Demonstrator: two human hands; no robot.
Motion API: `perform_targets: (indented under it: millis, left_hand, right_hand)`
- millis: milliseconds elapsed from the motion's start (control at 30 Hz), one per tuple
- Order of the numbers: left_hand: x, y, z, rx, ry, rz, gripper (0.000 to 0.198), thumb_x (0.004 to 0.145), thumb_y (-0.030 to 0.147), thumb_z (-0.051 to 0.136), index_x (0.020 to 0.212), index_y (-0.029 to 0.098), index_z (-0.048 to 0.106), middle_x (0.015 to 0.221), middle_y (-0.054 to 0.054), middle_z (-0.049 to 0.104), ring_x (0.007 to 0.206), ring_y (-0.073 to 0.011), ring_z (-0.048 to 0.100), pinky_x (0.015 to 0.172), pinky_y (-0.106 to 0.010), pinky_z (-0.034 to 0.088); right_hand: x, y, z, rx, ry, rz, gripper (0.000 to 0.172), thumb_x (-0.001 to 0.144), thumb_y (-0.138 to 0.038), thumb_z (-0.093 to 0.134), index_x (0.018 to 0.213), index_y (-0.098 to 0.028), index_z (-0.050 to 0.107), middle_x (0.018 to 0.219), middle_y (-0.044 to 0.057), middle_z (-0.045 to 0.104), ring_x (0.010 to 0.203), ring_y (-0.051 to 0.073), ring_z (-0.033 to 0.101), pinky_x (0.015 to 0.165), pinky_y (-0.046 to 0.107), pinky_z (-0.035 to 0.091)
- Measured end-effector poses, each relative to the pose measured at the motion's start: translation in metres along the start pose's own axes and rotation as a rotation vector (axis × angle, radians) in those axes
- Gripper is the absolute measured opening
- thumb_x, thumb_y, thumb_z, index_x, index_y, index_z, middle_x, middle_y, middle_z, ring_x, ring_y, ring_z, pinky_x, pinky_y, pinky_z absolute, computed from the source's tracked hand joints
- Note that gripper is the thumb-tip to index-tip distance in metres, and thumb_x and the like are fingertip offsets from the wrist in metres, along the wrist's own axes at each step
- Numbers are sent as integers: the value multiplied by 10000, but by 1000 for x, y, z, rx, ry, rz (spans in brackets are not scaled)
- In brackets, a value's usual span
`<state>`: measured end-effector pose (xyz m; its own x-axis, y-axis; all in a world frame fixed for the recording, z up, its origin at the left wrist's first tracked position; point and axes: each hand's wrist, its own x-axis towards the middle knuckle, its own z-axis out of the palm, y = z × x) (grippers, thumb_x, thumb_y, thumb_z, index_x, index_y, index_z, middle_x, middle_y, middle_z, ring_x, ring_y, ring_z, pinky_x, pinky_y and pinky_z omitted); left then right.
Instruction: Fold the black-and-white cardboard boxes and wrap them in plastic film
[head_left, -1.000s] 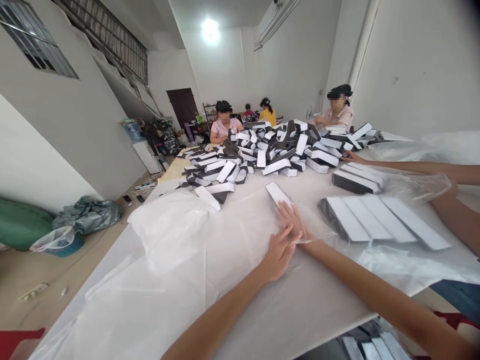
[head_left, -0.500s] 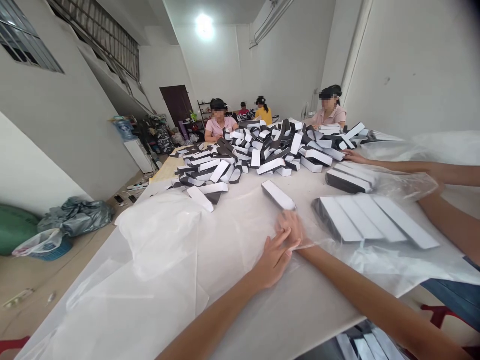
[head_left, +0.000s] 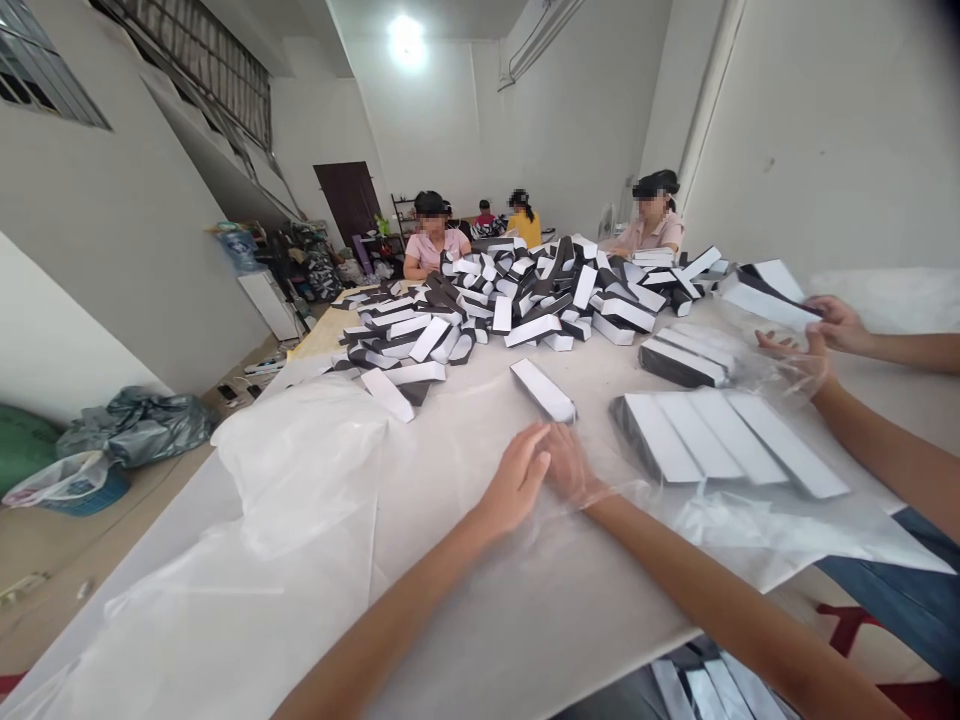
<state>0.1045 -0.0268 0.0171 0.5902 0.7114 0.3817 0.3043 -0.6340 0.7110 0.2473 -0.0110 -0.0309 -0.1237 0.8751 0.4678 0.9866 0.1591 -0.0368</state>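
Fingers [head_left: 531,436] of the left hand [head_left: 514,485] lie together against the right hand [head_left: 568,465], either hand's grip on clear film [head_left: 624,492] uncertain; one box [head_left: 543,390] lies just ahead, a row [head_left: 724,438] is bagged, a heap [head_left: 540,298] lies loose.

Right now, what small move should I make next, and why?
I'd probably use the left hand to steady the film at the wrist of the right hand. The film lies against that wrist, the left hand is close beside the right, and the lone box lies just beyond both, apparently gripped by neither. I can't tell whether film covers it.
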Motion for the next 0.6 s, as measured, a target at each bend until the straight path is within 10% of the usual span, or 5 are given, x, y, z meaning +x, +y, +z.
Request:
perform_targets:
  millis: [267,600]
  left_hand:
    - [112,-57,-9,315,79,-338,511,978,285,216,1435,60,264,1507,-159,305,1394,-236,277,1138,-357,240]
    - [118,-98,20,612,-13,-475,564,906,197,310,1467,167,259,1538,-124,246,1422,-288,170,1137,-516,115]
  right_hand:
    - [3,-7,-1,14,-94,54,211,880,-218,469,995,-148,631,989,116,586,928,256,513,782,369,393]
    - [11,-6,1,29,-183,71,302,903,-214,435,1132,-155,623,1154,156,581,1051,286,511,873,388,392]
